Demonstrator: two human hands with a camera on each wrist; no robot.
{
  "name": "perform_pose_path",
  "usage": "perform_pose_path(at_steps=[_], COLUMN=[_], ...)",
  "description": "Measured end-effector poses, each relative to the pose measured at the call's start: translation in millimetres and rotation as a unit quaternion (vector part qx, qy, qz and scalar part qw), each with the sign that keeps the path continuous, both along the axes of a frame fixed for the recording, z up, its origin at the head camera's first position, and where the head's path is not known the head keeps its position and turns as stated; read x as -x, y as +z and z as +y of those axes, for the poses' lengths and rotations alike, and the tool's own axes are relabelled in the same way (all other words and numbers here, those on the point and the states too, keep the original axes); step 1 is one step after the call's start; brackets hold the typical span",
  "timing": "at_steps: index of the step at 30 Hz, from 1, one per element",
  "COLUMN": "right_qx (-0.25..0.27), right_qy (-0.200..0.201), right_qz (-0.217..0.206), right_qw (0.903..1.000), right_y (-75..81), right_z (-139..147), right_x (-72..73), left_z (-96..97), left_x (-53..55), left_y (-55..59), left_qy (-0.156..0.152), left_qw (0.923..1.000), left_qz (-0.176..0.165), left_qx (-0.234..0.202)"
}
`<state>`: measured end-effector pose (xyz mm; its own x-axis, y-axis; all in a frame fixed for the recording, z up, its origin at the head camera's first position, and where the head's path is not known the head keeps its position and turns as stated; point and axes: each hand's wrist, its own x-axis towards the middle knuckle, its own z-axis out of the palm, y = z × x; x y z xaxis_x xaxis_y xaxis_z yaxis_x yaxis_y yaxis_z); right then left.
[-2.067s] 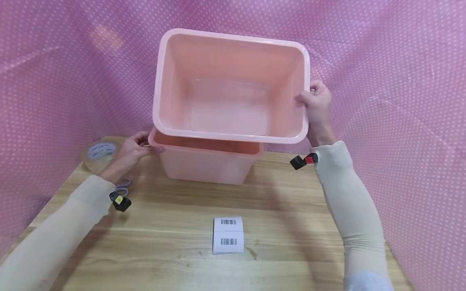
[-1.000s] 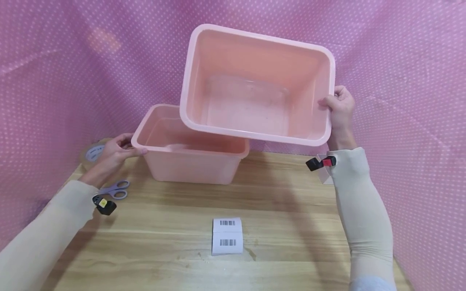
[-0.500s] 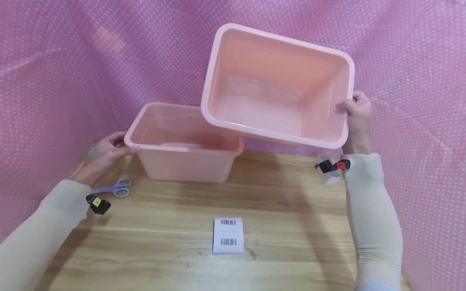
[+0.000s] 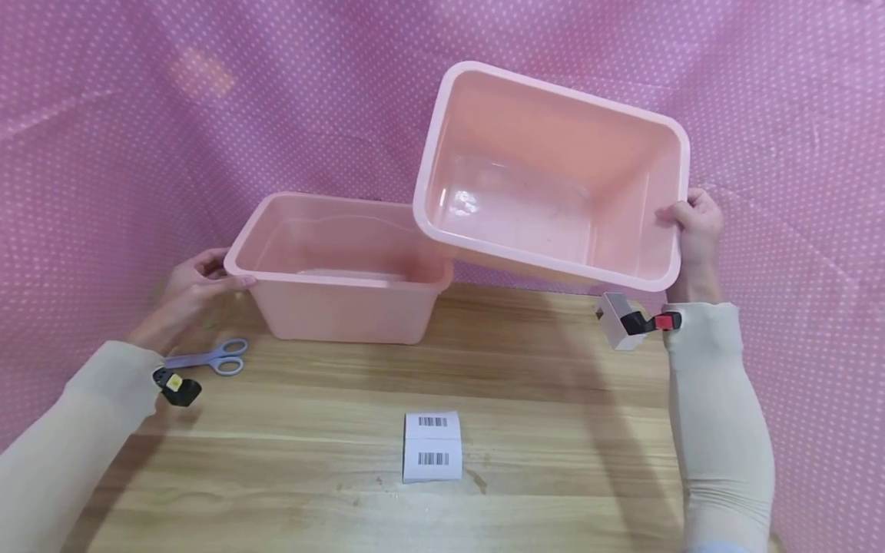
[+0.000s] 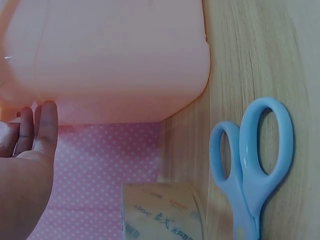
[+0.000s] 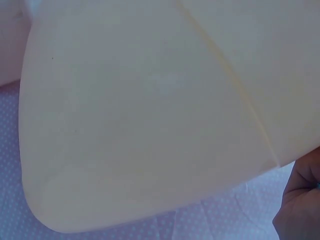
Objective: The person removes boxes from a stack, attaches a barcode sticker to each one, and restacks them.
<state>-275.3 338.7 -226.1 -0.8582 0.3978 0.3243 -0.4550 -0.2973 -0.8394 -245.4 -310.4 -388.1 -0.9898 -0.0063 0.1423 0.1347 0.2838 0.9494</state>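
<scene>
Two pink plastic bins are in the head view. The left bin appears to stand on the wooden table, its open top up. My left hand pinches that bin's left rim, thumb over the front corner. Its fingers show under the rim in the left wrist view. Up and to the right, my right hand grips the right rim of the other bin, thumb inside. This bin is held in the air, tilted so its bare inside faces me, its lower left corner overlapping the left bin in view. Its outer wall fills most of the right wrist view.
Purple scissors lie near my left wrist, with a tape roll beside them in the left wrist view. A paper strip with two barcodes lies front centre. A small white box stands by my right wrist. Pink dotted cloth hangs behind.
The two bins have moved apart: the left hand has drawn its bin left, while the right hand has carried the raised bin right and recently a little lower. The white box has come into view.
</scene>
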Motion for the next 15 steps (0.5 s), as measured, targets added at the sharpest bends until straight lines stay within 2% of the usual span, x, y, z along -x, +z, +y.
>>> perform_pose_path(at_steps=[10,15], right_qx=[0.007,0.013], right_qy=[0.013,0.014], right_qz=[-0.027,-0.035], right_qw=[0.9995,0.9992], right_y=[-11.2,-18.8], right_z=[23,33], right_x=[-2.1,-4.0], left_z=[-6.5,-8.4], left_x=[-2.5,-2.5], left_y=[-2.2,-2.9], left_qy=[-0.003,-0.013], left_qw=[0.9995,0.9954], left_qz=[0.012,0.022], left_qx=[-0.028,-0.092])
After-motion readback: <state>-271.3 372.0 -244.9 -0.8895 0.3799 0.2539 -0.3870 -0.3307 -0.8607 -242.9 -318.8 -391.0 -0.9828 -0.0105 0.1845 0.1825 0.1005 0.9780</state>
